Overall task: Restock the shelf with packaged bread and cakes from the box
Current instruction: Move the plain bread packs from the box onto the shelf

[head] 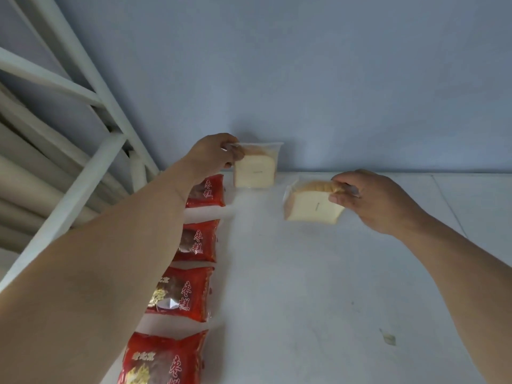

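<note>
Two clear-wrapped packs of sliced white bread are on the white shelf (318, 273). The far bread pack (256, 170) stands upright against the back wall, and my left hand (214, 153) pinches the top left of its wrapper. The near bread pack (311, 205) is tilted just above or on the shelf, gripped at its top right corner by my right hand (379, 200). A row of several red cake packets (180, 295) with white lettering runs along the shelf's left side, partly under my left forearm. The box is out of view.
A white metal shelf frame (91, 87) with diagonal bars rises at the left. The pale blue back wall (304, 79) closes the shelf behind the bread. A small scuff mark (389, 339) shows on the shelf at the lower right.
</note>
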